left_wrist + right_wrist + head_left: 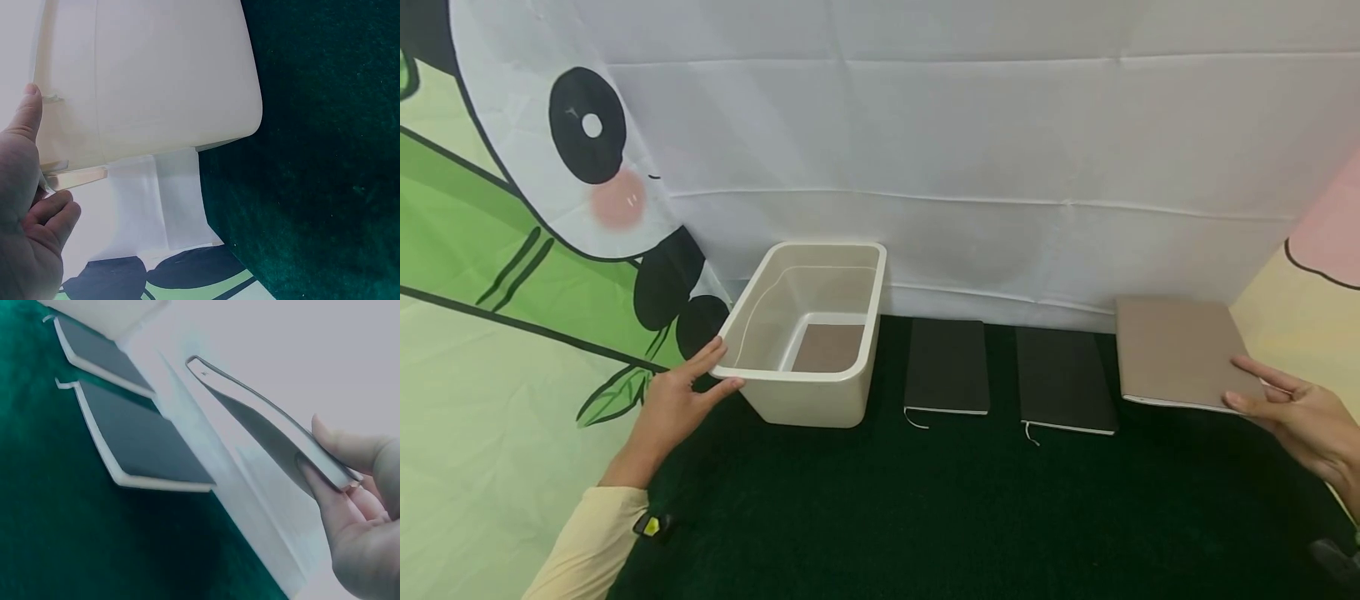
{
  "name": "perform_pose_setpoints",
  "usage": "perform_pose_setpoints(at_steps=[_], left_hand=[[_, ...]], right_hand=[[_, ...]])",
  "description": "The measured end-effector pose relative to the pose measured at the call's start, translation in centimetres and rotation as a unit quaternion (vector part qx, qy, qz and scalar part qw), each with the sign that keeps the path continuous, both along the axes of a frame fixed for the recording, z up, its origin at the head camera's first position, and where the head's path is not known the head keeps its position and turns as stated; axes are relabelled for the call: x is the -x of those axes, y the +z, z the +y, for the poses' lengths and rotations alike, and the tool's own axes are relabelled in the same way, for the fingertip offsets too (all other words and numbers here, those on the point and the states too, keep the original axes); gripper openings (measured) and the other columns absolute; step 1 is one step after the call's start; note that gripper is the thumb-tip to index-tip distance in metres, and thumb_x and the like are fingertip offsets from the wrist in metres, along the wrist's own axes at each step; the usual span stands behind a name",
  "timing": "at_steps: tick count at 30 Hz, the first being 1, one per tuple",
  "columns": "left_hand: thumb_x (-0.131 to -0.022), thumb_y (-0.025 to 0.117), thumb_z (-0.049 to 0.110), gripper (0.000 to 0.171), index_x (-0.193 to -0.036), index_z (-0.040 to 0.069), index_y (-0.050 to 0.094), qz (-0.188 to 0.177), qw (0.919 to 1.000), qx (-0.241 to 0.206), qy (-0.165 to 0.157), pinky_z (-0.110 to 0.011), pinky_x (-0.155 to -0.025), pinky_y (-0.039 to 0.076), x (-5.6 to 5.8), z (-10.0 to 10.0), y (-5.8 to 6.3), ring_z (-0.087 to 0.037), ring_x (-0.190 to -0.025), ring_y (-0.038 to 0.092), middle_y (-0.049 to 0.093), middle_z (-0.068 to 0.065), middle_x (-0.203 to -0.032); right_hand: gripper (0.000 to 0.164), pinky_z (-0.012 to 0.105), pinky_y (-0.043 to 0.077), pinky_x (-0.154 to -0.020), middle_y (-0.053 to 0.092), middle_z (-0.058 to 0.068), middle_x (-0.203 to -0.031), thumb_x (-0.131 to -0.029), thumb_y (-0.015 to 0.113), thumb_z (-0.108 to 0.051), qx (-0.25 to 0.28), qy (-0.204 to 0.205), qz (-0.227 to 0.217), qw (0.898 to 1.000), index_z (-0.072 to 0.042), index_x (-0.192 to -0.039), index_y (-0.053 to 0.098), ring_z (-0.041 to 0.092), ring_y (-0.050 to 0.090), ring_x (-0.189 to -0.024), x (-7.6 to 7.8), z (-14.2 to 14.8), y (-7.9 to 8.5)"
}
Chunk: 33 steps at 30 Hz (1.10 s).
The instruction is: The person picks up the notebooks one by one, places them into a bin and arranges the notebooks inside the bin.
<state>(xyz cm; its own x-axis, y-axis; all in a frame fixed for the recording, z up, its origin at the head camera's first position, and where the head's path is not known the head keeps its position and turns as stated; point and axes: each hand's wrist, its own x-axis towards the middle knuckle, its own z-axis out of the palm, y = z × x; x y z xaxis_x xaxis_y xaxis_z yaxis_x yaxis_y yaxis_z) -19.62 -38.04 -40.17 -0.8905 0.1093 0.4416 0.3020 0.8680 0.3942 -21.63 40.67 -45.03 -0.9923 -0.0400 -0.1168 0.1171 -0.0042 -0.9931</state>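
Three notebooks (1180, 350), one held, are beside one bin (808, 402).

Below and left of the off-white bin (805, 404), I see a long, pale yellow sleeve (580, 550), lightly creased, that ends at the wrist of a bare left hand (673, 408) with slim fingers. By its cuff, lower than the bin, I make out a small black device (642, 523) bearing a bright yellow-green patch. Well right of the bin, below the bare right hand (1303, 412), I catch a rounded dark grey piece (1333, 562), too blurred to identify.
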Motion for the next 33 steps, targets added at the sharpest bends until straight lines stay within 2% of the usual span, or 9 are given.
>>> perform_pose_setpoints(at_steps=[6,13,15,17,20,22,30,31,33], left_hand=[[-0.089,0.082,0.031,0.068,-0.147,0.007,0.055,0.008,1.0,0.001,0.001,-0.066,-0.092,0.052,0.0,0.1,0.0,-0.047,-0.126,0.058,0.05,-0.013,-0.153],[-0.089,0.082,0.03,0.067,-0.146,0.007,0.056,0.01,1.0,-0.001,-0.001,-0.066,-0.092,0.051,0.0,0.2,0.1,-0.047,-0.124,0.06,0.05,-0.013,-0.153],[-0.089,0.082,0.03,0.067,-0.146,0.007,0.056,0.009,1.0,-0.002,-0.001,-0.065,-0.092,0.052,-0.1,0.2,0.1,-0.047,-0.123,0.061,0.051,-0.013,-0.152],[-0.089,0.082,0.031,0.068,-0.146,0.007,0.055,0.006,1.0,-0.003,0.0,-0.066,-0.093,0.05,-0.1,0.2,0.2,-0.048,-0.125,0.059,0.05,-0.013,-0.153],[-0.088,0.082,0.031,0.068,-0.147,0.007,0.055,0.004,1.0,-0.005,0.001,-0.066,-0.093,0.051,-0.1,0.1,0.2,-0.048,-0.126,0.058,0.05,-0.013,-0.153],[-0.088,0.082,0.03,0.068,-0.147,0.007,0.055,0.003,1.0,-0.006,0.002,-0.066,-0.093,0.051,0.0,0.1,0.1,-0.048,-0.127,0.058,0.05,-0.013,-0.153],[-0.088,0.082,0.031,0.069,-0.147,0.008,0.055,-0.003,0.9999,-0.01,0.001,-0.067,-0.095,0.049,0.0,0.1,-0.1,-0.048,-0.128,0.056,0.049,-0.013,-0.154],[-0.088,0.082,0.032,0.069,-0.147,0.008,0.055,-0.002,0.9999,-0.01,0.0,-0.067,-0.095,0.048,0.0,0.1,-0.1,-0.048,-0.128,0.056,0.049,-0.013,-0.154],[-0.088,0.082,0.032,0.07,-0.148,0.008,0.054,-0.002,0.9999,-0.011,-0.001,-0.067,-0.096,0.048,0.1,0.1,-0.1,-0.048,-0.129,0.055,0.049,-0.013,-0.154]], right_hand=[[0.065,0.013,0.055,-0.084,-0.032,-0.005,-0.164,-0.102,0.061,-0.005,0.019,0.006,0.009,1.0,-0.035,-0.155,0.04,-0.013,0.057,-0.114,-0.4,-2.0,1.6],[0.064,0.014,0.055,-0.083,-0.026,-0.009,-0.166,-0.101,0.06,0.003,0.055,0.018,0.021,0.998,-0.031,-0.153,0.046,-0.012,0.061,-0.104,-0.3,-3.9,3.3],[0.065,0.014,0.055,-0.085,-0.029,-0.01,-0.165,-0.101,0.06,0.002,0.057,0.02,0.015,0.998,-0.029,-0.155,0.042,-0.007,0.05,-0.129,-0.3,-4.5,3.7],[0.066,0.014,0.055,-0.086,-0.03,-0.013,-0.164,-0.101,0.06,0.002,0.063,0.022,0.014,0.998,-0.028,-0.156,0.04,-0.008,0.046,-0.131,-0.2,-5.1,4.2],[0.066,0.014,0.055,-0.086,-0.027,-0.014,-0.165,-0.101,0.06,0.003,0.073,0.03,0.02,0.997,-0.027,-0.156,0.041,-0.006,0.047,-0.132,0.0,-6.2,4.9],[0.063,0.014,0.055,-0.086,-0.024,-0.01,-0.167,-0.1,0.059,0.004,0.08,0.039,0.027,0.996,-0.029,-0.153,0.048,-0.008,0.062,-0.109,0.1,-6.9,5.4],[0.054,0.02,0.056,-0.088,-0.032,-0.01,-0.165,-0.101,0.052,0.01,0.159,0.093,0.029,0.982,-0.024,-0.142,0.062,0.004,0.068,-0.109,0.4,-9.5,7.3],[0.054,0.02,0.057,-0.088,-0.03,-0.009,-0.166,-0.101,0.052,0.011,0.165,0.099,0.032,0.981,-0.023,-0.142,0.062,0.005,0.068,-0.109,0.4,-9.9,7.5],[0.054,0.022,0.057,-0.089,-0.001,-0.006,-0.172,-0.1,0.052,0.012,0.171,0.107,0.041,0.979,-0.022,-0.14,0.063,0.007,0.07,-0.108,0.5,-10.8,7.8]])
